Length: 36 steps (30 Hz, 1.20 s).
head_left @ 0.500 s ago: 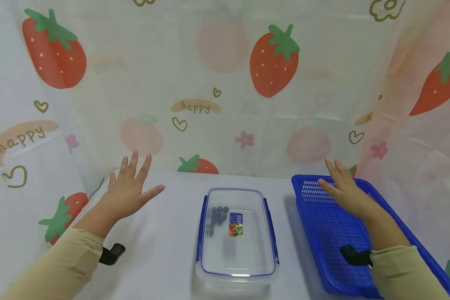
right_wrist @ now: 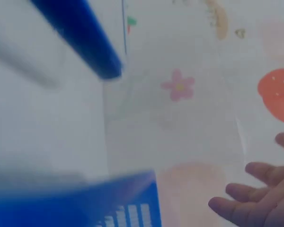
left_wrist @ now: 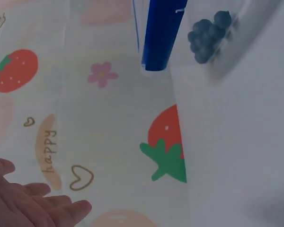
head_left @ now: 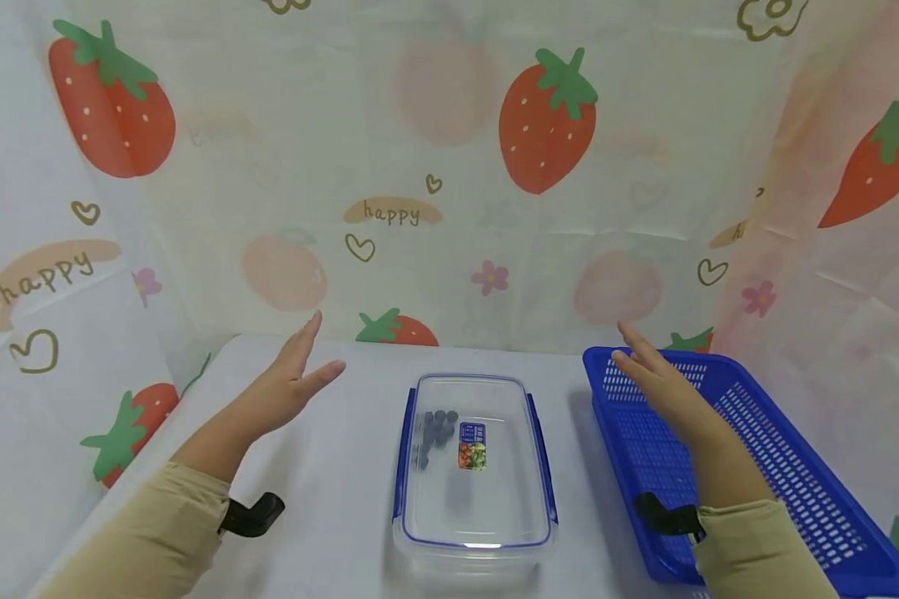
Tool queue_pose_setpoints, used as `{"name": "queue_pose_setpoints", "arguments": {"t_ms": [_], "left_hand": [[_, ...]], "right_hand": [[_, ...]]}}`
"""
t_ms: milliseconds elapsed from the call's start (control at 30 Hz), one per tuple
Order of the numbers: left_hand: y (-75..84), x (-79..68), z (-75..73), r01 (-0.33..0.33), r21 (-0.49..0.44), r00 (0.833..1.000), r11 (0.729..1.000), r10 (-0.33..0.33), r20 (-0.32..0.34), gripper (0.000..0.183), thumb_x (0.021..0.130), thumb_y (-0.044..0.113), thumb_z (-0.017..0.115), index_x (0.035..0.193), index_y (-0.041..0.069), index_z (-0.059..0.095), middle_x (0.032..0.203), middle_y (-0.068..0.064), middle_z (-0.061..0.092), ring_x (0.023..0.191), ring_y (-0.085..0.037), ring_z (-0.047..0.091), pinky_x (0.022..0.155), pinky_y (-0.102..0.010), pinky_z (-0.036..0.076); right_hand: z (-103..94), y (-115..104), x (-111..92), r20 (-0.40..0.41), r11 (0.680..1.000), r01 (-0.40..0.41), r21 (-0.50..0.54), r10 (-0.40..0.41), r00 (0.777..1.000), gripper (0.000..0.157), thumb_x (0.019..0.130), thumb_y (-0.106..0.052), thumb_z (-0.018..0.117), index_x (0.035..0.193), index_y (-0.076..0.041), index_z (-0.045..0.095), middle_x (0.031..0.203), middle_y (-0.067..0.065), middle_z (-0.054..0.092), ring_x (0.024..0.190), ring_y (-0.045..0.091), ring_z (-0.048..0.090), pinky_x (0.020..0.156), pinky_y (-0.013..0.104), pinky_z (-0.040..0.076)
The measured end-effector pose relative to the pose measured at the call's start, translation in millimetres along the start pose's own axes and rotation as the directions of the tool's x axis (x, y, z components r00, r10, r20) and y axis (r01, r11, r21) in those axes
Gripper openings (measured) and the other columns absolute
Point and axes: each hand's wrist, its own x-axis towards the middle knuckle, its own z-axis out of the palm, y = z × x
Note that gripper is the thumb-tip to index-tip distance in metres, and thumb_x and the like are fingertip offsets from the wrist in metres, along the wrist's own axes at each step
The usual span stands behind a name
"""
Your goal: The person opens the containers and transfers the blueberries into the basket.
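Note:
A clear lidded food box (head_left: 479, 507) with blue side clips stands on the white table, its lid on. Inside, toward its left, lie several small dark blue round fruits that look like blueberries (head_left: 438, 428). To the left of the box my left hand (head_left: 285, 387) hovers with straight fingers, touching nothing. My right hand (head_left: 667, 387) is held over the left part of a blue plastic basket (head_left: 787, 466), fingers straight and holding nothing. Both wrist views show spread fingertips apart from any object; one blue clip (left_wrist: 162, 35) appears in the left wrist view.
Behind the white table (head_left: 330, 516) hangs a cloth backdrop (head_left: 434, 274) printed with strawberries, hearts and flowers, which also runs along both sides. The basket stands right of the box with a strip of table between them. Black wrist mounts (head_left: 253, 516) stick out at both sleeves.
Both hands have moved inward toward the box, the left one to the right and the right one to the left. Each has turned more edge-on. The box and basket stay put.

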Motion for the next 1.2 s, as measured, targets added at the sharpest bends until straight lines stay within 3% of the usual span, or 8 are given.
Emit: {"name": "queue_pose_setpoints", "arguments": {"t_ms": [200, 500, 767, 1033, 1200], "left_hand": [[-2.1, -1.4, 11.2, 0.068, -0.187, 0.997, 0.980, -0.058, 0.057, 0.078, 0.092, 0.048, 0.046, 0.148, 0.019, 0.000, 0.154, -0.008, 0.000, 0.138, -0.037, 0.008, 0.103, -0.061, 0.015], [-1.0, 0.7, 25.5, 0.085, -0.393, 0.996, 0.916, -0.066, 0.061, 0.078, 0.092, 0.039, 0.051, 0.148, 0.020, -0.001, 0.154, -0.007, -0.001, 0.138, -0.035, 0.009, 0.105, -0.058, 0.015], [-3.9, -3.5, 46.8, 0.149, -0.463, 0.987, 0.874, -0.103, 0.124, 0.081, 0.090, 0.040, 0.054, 0.148, 0.017, 0.002, 0.152, -0.014, 0.000, 0.136, -0.036, 0.019, 0.105, -0.049, 0.023], [-5.9, -9.3, 70.5, 0.216, -0.479, 0.974, 0.851, -0.158, 0.160, 0.080, 0.087, 0.040, 0.059, 0.147, 0.020, 0.009, 0.153, -0.012, 0.005, 0.133, -0.033, 0.027, 0.103, -0.046, 0.029], [-7.8, -11.5, 83.3, 0.244, -0.467, 0.968, 0.850, -0.189, 0.164, 0.083, 0.084, 0.046, 0.061, 0.147, 0.022, 0.013, 0.153, -0.012, 0.007, 0.132, -0.033, 0.031, 0.101, -0.045, 0.033]], "right_hand": [[18.2, 0, 4, -0.011, 0.978, -0.055, 0.202, 0.058, 0.998, 0.067, 0.095, -0.041, 0.042, 0.148, -0.013, 0.011, 0.151, 0.020, 0.007, 0.136, 0.041, 0.008, 0.103, 0.062, 0.012], [37.7, -5, 6, -0.004, 0.949, -0.119, 0.292, 0.126, 0.992, 0.068, 0.095, -0.038, 0.046, 0.147, -0.008, 0.014, 0.149, 0.025, 0.012, 0.135, 0.042, 0.014, 0.104, 0.060, 0.014], [58.5, -10, 3, 0.031, 0.948, -0.228, 0.223, 0.227, 0.973, 0.067, 0.095, -0.038, 0.045, 0.147, -0.008, 0.015, 0.147, 0.025, 0.017, 0.133, 0.043, 0.018, 0.103, 0.057, 0.022], [84.9, -13, -6, -0.039, 0.942, -0.280, 0.186, 0.292, 0.956, 0.065, 0.094, -0.037, 0.048, 0.146, -0.009, 0.021, 0.147, 0.024, 0.021, 0.133, 0.040, 0.021, 0.101, 0.055, 0.027], [108.2, -7, -11, -0.097, 0.937, -0.303, 0.176, 0.323, 0.941, 0.063, 0.093, -0.034, 0.049, 0.145, -0.009, 0.023, 0.146, 0.025, 0.022, 0.131, 0.043, 0.025, 0.099, 0.054, 0.032]]}}
